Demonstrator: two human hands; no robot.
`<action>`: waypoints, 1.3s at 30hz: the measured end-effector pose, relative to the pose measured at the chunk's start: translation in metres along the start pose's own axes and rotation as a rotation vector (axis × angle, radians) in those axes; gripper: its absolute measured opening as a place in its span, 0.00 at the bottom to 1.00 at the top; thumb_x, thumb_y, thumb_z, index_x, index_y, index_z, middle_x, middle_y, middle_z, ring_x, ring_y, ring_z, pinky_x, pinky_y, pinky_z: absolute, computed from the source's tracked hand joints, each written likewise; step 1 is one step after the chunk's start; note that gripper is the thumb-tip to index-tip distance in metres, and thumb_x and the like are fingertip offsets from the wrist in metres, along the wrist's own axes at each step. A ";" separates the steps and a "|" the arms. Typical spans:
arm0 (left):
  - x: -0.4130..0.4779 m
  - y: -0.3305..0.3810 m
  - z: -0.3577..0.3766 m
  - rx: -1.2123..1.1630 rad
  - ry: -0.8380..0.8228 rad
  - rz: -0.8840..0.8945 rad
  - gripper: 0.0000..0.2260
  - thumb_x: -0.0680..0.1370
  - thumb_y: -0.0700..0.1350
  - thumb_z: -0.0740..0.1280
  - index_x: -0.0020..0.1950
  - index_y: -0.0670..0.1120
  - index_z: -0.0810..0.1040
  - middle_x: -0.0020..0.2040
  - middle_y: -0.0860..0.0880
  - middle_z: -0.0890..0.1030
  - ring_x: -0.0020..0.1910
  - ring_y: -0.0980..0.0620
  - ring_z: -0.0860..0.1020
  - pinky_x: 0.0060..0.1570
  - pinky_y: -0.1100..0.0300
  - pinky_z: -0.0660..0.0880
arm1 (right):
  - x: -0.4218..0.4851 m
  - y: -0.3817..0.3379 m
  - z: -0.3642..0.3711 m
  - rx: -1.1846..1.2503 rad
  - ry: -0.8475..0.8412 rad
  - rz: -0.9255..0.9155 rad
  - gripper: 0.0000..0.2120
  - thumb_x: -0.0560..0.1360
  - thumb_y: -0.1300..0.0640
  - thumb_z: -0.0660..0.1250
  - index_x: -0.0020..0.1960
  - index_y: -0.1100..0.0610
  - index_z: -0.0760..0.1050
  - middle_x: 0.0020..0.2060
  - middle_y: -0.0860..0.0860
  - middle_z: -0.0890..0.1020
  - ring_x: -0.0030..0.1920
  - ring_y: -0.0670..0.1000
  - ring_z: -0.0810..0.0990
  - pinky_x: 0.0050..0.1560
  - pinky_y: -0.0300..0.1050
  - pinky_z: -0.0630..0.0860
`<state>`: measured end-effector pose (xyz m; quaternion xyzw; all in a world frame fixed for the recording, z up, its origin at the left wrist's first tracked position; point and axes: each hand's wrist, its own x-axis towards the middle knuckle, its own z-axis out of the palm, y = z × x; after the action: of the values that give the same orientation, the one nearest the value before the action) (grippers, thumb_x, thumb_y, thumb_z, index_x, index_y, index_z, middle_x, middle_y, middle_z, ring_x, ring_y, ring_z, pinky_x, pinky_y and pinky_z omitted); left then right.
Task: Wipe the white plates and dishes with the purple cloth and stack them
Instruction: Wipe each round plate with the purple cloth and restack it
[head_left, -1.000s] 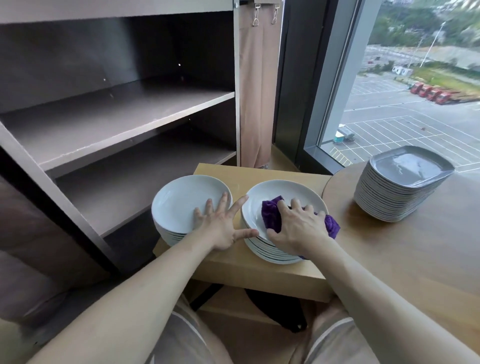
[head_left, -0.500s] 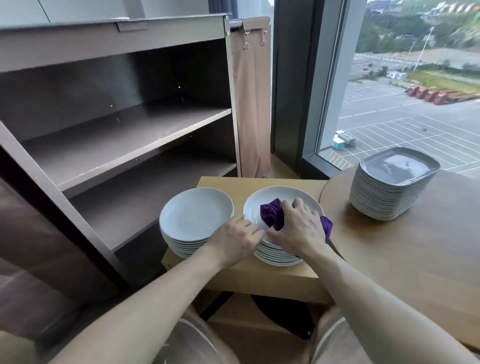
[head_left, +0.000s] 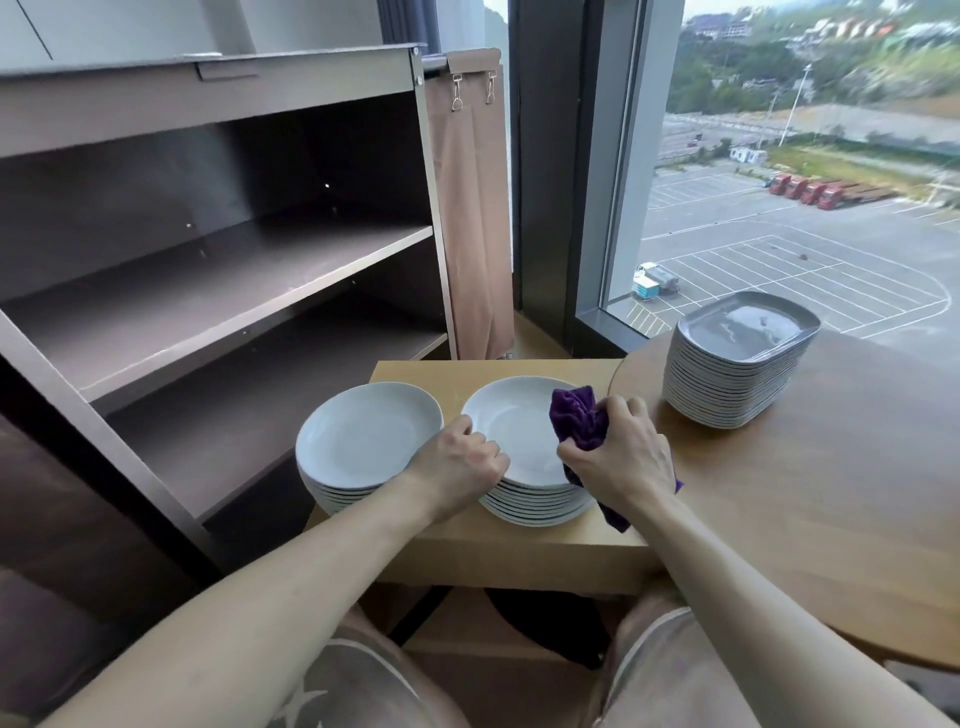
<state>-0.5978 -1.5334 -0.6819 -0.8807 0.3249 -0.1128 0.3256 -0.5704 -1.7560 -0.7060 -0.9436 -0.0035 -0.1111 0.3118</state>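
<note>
A: See the right grip (head_left: 623, 457) clamped on the purple cloth (head_left: 579, 418), right at the top plate (head_left: 514, 431) rim!
B: And the left grip (head_left: 457, 462) curls on its near edge. Wooden surface (head_left: 519, 551) underneath, shelving (head_left: 234, 291) left, window (head_left: 805, 208) beyond.

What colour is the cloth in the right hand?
The crumpled cloth in the right hand is deep purple; head view.

Person: arms and lap in view. L hand (head_left: 457, 462), R hand (head_left: 623, 460): bare. L forearm (head_left: 270, 597), R forearm (head_left: 753, 587): bare to frame edge. Shorts (head_left: 675, 680): grey-brown fabric, both legs. L leg: pale star print (head_left: 306, 696). Thin pale piping (head_left: 641, 636) curves across R leg; similar line on L.
</note>
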 end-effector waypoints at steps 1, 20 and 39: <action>0.000 -0.003 -0.003 0.006 0.040 0.006 0.13 0.62 0.31 0.69 0.30 0.49 0.74 0.26 0.52 0.73 0.25 0.51 0.72 0.34 0.61 0.73 | 0.000 0.001 -0.002 0.012 -0.001 0.015 0.24 0.66 0.36 0.67 0.57 0.48 0.70 0.50 0.46 0.70 0.44 0.54 0.72 0.54 0.52 0.73; -0.060 -0.072 -0.029 0.101 0.042 -0.133 0.09 0.63 0.33 0.70 0.39 0.45 0.78 0.31 0.48 0.75 0.28 0.46 0.74 0.32 0.56 0.73 | -0.008 0.004 0.007 -0.084 -0.081 -0.122 0.26 0.68 0.37 0.70 0.59 0.49 0.69 0.51 0.48 0.71 0.48 0.54 0.74 0.55 0.53 0.73; -0.117 -0.048 0.037 -0.152 -0.075 -0.491 0.11 0.70 0.41 0.75 0.39 0.49 0.72 0.35 0.52 0.77 0.36 0.48 0.77 0.41 0.55 0.67 | -0.003 -0.004 0.027 -0.155 -0.126 -0.247 0.23 0.67 0.36 0.68 0.54 0.48 0.68 0.50 0.47 0.71 0.48 0.54 0.73 0.54 0.53 0.71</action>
<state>-0.6480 -1.4111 -0.6774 -0.9587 0.0969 -0.1309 0.2332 -0.5682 -1.7365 -0.7257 -0.9624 -0.1307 -0.0890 0.2209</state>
